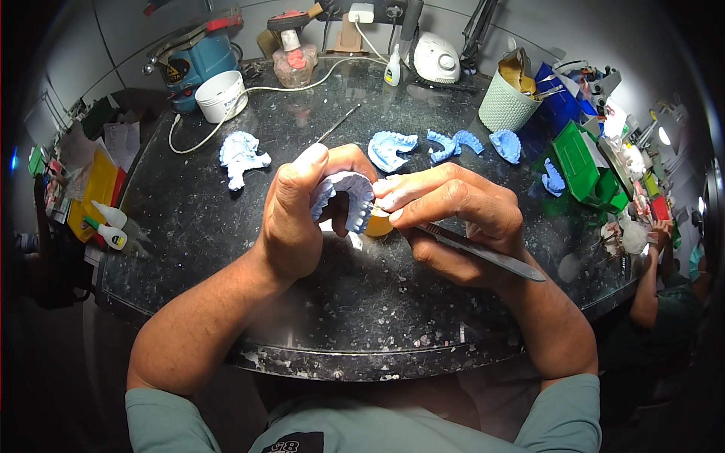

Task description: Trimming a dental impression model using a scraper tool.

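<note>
My left hand (pixel 294 219) is closed round a pale blue dental cast (pixel 358 192), a horseshoe arch with its row of teeth showing. A slim metal dental carver (pixel 483 253) lies in the grip of my right hand (pixel 464 215), its wide flat end pointing back toward my wrist. Its other end meets the side of the cast, where my right fingertips also rest close by. Beneath the hands, part of a yellow-orange object (pixel 379 223) shows; its kind is hidden. Beyond my left thumb, a thin metal instrument (pixel 340 124) sticks out, its near end covered.
Blue dental casts and pieces (pixel 391 151) lie across the black worktop (pixel 340 317). A white tub (pixel 220 96), glass burner jar (pixel 294 66) and white device (pixel 436 59) stand behind. Right: a pale green basket (pixel 507 98) and green bin (pixel 585 162). Left: small bottles (pixel 112 235).
</note>
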Motion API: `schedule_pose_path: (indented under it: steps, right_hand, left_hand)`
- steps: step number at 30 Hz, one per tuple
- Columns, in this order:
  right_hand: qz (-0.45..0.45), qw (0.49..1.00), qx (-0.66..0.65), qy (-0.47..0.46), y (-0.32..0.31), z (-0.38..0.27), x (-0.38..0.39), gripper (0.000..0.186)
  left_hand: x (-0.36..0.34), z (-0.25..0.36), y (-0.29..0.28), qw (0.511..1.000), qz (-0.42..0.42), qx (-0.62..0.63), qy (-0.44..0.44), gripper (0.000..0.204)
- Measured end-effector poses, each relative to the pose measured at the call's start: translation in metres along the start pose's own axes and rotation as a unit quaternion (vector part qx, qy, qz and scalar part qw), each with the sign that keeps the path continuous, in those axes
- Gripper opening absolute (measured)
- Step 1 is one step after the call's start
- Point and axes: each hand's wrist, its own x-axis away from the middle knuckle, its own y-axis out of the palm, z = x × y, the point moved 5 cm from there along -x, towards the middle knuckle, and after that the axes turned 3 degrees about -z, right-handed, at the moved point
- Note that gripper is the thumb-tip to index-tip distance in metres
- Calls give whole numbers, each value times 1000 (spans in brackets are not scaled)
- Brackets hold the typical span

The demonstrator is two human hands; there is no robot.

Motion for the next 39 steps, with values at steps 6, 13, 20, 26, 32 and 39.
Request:
schedule_pose_path:
  steps: [6, 13, 20, 26, 32, 39]
  right_hand:
    - [10, 1000, -9, 1, 0, 0, 0, 30]
    - [20, 1000, -10, -15, -1, -1, -1, 31]
    - [52, 998, -5, -17, -1, 2, 1, 24]
    - [31, 999, -6, -23, -1, -2, -2, 31]
    - [29, 999, -8, -27, -1, 0, -1, 31]
    - [57, 998, -15, -20, 0, 1, 0, 24]
  left_hand:
    - [0, -1, -1, 999, 0, 40, -3, 73]
    - [0, -4, 0, 998, 16, 63, 3, 70]
    - [-1, -5, 1, 996, 6, 87, 8, 68]
    - [-1, -2, -1, 997, 1, 66, 26, 69]
    - [-1, -4, -1, 998, -2, 50, 29, 70]
    - [-1, -4, -1, 997, -4, 79, 22, 71]
